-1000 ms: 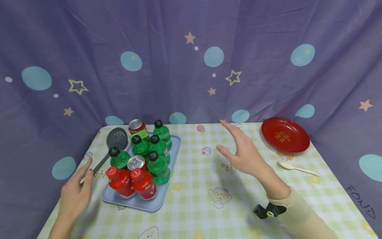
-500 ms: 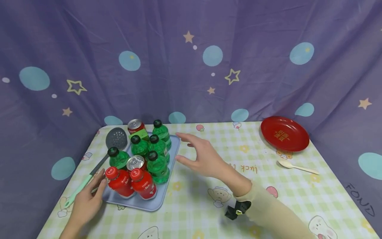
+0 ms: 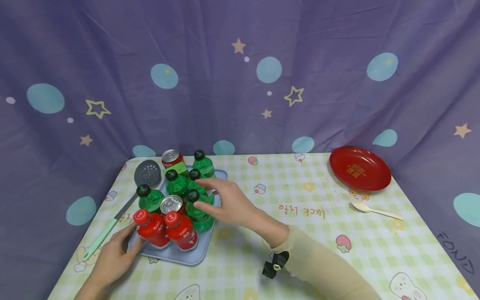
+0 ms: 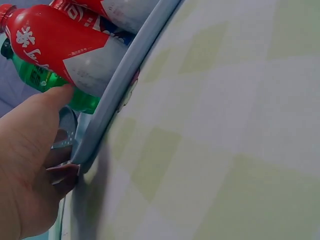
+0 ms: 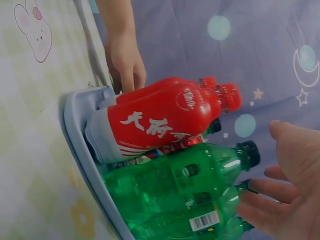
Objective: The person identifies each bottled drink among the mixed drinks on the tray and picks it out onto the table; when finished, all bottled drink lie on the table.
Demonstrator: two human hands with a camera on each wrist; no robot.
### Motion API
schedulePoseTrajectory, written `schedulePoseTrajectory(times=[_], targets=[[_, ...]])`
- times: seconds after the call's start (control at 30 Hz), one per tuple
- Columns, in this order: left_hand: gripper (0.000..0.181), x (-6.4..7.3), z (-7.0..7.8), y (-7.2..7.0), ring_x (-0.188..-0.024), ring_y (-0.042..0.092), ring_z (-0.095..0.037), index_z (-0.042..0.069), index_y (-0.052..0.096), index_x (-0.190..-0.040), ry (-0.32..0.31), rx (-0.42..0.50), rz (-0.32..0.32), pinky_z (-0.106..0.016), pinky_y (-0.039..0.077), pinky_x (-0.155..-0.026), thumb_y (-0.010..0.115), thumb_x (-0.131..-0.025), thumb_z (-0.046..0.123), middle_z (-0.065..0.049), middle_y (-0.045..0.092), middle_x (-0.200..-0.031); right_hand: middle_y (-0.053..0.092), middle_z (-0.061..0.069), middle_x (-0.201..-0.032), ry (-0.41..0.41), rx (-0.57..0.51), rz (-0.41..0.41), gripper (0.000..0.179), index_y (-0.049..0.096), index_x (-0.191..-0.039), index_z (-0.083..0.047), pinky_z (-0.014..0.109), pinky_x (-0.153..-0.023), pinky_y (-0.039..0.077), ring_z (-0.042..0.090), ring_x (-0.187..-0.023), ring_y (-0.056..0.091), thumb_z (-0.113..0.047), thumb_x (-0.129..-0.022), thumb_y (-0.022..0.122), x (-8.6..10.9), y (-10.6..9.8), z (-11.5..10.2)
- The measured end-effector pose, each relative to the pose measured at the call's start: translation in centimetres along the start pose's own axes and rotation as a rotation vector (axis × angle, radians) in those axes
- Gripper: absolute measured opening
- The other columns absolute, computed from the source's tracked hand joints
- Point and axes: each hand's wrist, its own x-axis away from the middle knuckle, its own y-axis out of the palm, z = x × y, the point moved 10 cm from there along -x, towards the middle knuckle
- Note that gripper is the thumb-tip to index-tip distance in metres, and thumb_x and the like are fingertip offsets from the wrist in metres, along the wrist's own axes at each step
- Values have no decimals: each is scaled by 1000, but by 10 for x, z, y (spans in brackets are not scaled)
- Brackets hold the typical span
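Observation:
A blue-grey tray (image 3: 176,257) on the left of the table holds several green bottles (image 3: 151,201), two red-capped red bottles (image 3: 183,234) and a drink can (image 3: 171,205). My left hand (image 3: 115,255) is at the tray's near left corner. In the left wrist view its thumb (image 4: 57,96) overlaps a red bottle (image 4: 55,42), while the other fingers lie at the outer rim, partly hidden. Over the right-hand green bottles reaches my right hand (image 3: 233,204), thumb and fingers spread apart. The right wrist view has its fingertips close to the black caps (image 5: 248,156).
A skimmer (image 3: 147,173) with a mint handle lies left of the tray. Another can (image 3: 171,156) with a green label stands at the tray's back. At the right are a red plate (image 3: 360,168) and a pale spoon (image 3: 376,210). A purple curtain (image 3: 240,104) hangs behind the table.
My right hand has swept left from mid-table to over the green bottles. My left hand has moved right from beside the skimmer's handle to the tray's corner. The tray stays put.

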Motion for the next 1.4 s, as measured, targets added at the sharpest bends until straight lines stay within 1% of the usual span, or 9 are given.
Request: schedulePoseTrajectory(times=[0.2, 0.33, 0.43, 0.57, 0.7, 0.77, 0.93, 1.13, 1.4], targets=[[86, 1, 0, 0, -133, 53, -62, -11, 48, -152, 77, -23, -63, -73, 48, -104, 83, -92, 39, -42, 54, -147, 69, 8, -144, 24, 27, -31, 55, 61, -147, -7, 34, -98, 62, 24, -119, 73, -31, -100, 76, -3, 14, 4], [88, 1, 4, -5, -130, 61, -54, -6, 56, -148, 170, -17, -42, -30, 53, -103, 91, -83, 43, -33, 63, -143, 69, 6, -145, 36, 48, -41, 54, 62, -147, -9, 33, -103, 60, 22, -122, 72, -33, -101, 75, -5, 21, 5], [92, 0, 6, -5, -130, 63, -51, -3, 58, -147, 185, -12, -62, -26, 54, -102, 92, -80, 49, -28, 65, -143, 70, 5, -143, 39, 59, -36, 52, 63, -146, -9, 33, -105, 59, 23, -123, 71, -33, -101, 75, -6, 23, 4], [104, -1, 7, -2, -133, 60, -54, -6, 54, -151, 158, -17, -115, -67, 52, -104, 92, -77, 57, -30, 61, -148, 73, 3, -138, 58, 82, -15, 46, 67, -141, -11, 29, -99, 59, 22, -117, 71, -33, -101, 75, -6, 24, 6], [111, -3, 10, -2, -133, 61, -53, -7, 54, -151, 156, -23, -108, -68, 50, -104, 95, -72, 59, -30, 62, -148, 76, 3, -133, 81, 88, 10, 42, 71, -137, -12, 23, -88, 58, 20, -108, 72, -32, -100, 77, -6, 21, 9], [110, -4, 11, -3, -132, 62, -52, -6, 56, -149, 166, -16, -89, -51, 56, -107, 96, -70, 58, -29, 63, -146, 78, 4, -130, 68, 88, 28, 41, 73, -135, -11, 20, -83, 57, 20, -102, 72, -31, -99, 78, -5, 18, 8], [110, -6, 13, -3, -134, 61, -50, -5, 58, -148, 167, -24, -75, -39, 55, -107, 97, -67, 60, -28, 63, -147, 81, 5, -121, 22, 93, 93, 39, 76, -131, -10, 21, -78, 59, 20, -93, 73, -29, -97, 81, -4, 11, 9], [110, -7, 13, -5, -132, 62, -50, -5, 59, -147, 171, -32, -73, -48, 55, -106, 97, -66, 60, -28, 65, -145, 82, 4, -115, -8, 91, 176, 38, 78, -127, -11, 26, -80, 65, 20, -97, 76, -29, -94, 83, -1, -7, 6], [111, -6, 10, -2, -133, 60, -54, -9, 58, -146, 147, -32, -118, -69, 47, -108, 97, -67, 59, -31, 64, -144, 82, 8, -111, -29, 101, 256, 38, 79, -125, -8, 14, -79, 62, 21, -99, 77, -26, -92, 85, 0, -41, 4]])
